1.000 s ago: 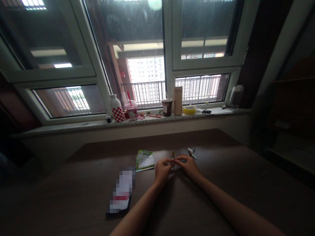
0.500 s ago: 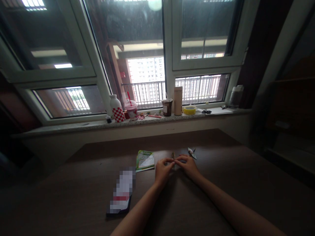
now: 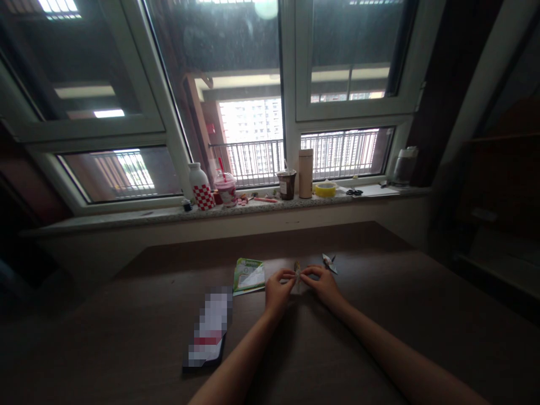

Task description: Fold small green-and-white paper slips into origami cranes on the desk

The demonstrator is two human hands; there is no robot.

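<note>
Between the two sets of fingertips: a small slim piece (image 3: 297, 265), brownish toward its far end and paler below, over the table (image 3: 388, 281).
Left hand: this one (image 3: 278, 289) is drawn narrow, thumb and finger meeting at the piece, which sits at about 1 o'clock from it.
Right hand: its mirror image (image 3: 324, 284), also in a narrow pinch on the piece, which lies at about 10 o'clock from it.
Nearer hand: neither, as far as I can see; both reach it at the same spot, partway along.
Long axis of the piece: along the 12-to-6 line, across the line joining the hands.
Pointing: brownish end toward 12 o'clock, the window side; the pale end toward 6 (whether it stands upright or slants away, I can't tell from where I am).
Folded paper bit: a small pale shape (image 3: 329, 263) with a dark tip, at 1 o'clock from the right hand, near but apart.
Green card: flat on the tabletop (image 3: 248, 275), at 10 o'clock from the left hand.
Blurred phone-like slab: at 8 o'clock from that hand (image 3: 208, 329), just beside the card.
</note>
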